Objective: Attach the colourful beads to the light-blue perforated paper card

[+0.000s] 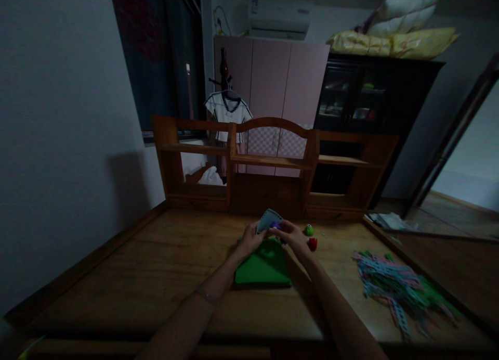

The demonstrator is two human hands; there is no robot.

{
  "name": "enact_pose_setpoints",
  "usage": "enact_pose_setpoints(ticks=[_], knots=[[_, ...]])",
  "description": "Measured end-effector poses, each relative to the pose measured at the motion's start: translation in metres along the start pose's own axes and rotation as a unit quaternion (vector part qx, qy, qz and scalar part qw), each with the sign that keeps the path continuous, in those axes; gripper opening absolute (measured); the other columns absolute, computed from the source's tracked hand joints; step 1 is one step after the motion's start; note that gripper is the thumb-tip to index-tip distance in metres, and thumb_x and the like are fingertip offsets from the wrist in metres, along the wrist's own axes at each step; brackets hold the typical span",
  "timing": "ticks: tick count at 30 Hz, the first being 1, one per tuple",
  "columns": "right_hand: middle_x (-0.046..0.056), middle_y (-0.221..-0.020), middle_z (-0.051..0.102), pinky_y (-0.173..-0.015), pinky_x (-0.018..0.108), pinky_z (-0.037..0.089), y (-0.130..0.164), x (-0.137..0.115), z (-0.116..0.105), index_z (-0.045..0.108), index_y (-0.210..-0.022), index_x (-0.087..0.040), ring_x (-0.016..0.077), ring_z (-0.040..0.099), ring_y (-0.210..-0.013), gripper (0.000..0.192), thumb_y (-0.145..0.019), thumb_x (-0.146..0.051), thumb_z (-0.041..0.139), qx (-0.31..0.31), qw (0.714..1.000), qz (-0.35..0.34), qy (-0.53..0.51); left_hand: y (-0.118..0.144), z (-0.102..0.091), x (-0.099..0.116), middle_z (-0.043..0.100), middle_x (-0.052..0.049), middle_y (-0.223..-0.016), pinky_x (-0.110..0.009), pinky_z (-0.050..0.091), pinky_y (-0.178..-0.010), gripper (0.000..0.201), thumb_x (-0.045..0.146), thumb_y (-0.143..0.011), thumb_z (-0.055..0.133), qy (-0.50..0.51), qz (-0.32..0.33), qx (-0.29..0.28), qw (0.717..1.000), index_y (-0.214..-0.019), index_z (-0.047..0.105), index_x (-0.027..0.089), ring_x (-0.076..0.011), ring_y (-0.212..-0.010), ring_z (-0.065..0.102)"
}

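My left hand (pixel 252 237) is closed on a pale card (pixel 268 219) with a dark dotted edge, held tilted above the desk. Close beside it, my right hand (pixel 291 233) pinches a small purple piece (pixel 275 225) in front of the card; its exact kind is too small to make out. Under both hands a green board (pixel 263 269) lies flat on the desk, its far part covered by my fingers. Just right of my right hand sit a small green piece (pixel 309 230) and a small red piece (pixel 312 244).
A pile of pink, green and pale blue strips (pixel 393 282) lies on the right of the wooden desk (pixel 156 266). A wooden shelf unit (pixel 268 162) borders the far edge. The wall (pixel 70 141) stands close on the left.
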State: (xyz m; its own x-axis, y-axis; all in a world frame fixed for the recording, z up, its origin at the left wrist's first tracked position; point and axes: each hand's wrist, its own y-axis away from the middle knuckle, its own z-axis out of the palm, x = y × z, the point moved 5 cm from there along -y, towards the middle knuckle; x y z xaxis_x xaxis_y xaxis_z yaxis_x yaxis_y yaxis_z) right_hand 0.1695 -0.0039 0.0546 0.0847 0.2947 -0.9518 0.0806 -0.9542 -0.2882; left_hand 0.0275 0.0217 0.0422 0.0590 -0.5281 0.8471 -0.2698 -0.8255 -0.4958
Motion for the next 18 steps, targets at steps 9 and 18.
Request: enact_pose_setpoints(ticks=[9, 18], knots=[[0.005, -0.079, 0.064, -0.057, 0.025, 0.042, 0.0037, -0.0077, -0.0006, 0.063, -0.081, -0.016, 0.0173, 0.058, -0.069, 0.039, -0.059, -0.048, 0.071, 0.001, 1.0, 0.002, 0.009, 0.0009, -0.0001, -0.0017, 0.065, -0.005, -0.076, -0.021, 0.045, -0.059, 0.026, 0.034, -0.076, 0.056, 0.005, 0.026, -0.014, 1.0, -0.078, 0.065, 0.01, -0.0147, -0.068, 0.058], [0.005, -0.083, 0.064, -0.059, 0.026, 0.043, 0.0032, -0.0066, -0.0003, 0.063, -0.082, -0.018, 0.0186, 0.058, -0.073, 0.038, -0.058, -0.047, 0.072, 0.003, 1.0, 0.011, 0.0, 0.0022, 0.0017, 0.0041, 0.064, -0.006, -0.078, -0.019, 0.044, -0.058, 0.03, 0.038, -0.078, 0.054, 0.011, 0.045, -0.03, 0.998, -0.08, 0.065, 0.01, -0.0136, -0.068, 0.057]])
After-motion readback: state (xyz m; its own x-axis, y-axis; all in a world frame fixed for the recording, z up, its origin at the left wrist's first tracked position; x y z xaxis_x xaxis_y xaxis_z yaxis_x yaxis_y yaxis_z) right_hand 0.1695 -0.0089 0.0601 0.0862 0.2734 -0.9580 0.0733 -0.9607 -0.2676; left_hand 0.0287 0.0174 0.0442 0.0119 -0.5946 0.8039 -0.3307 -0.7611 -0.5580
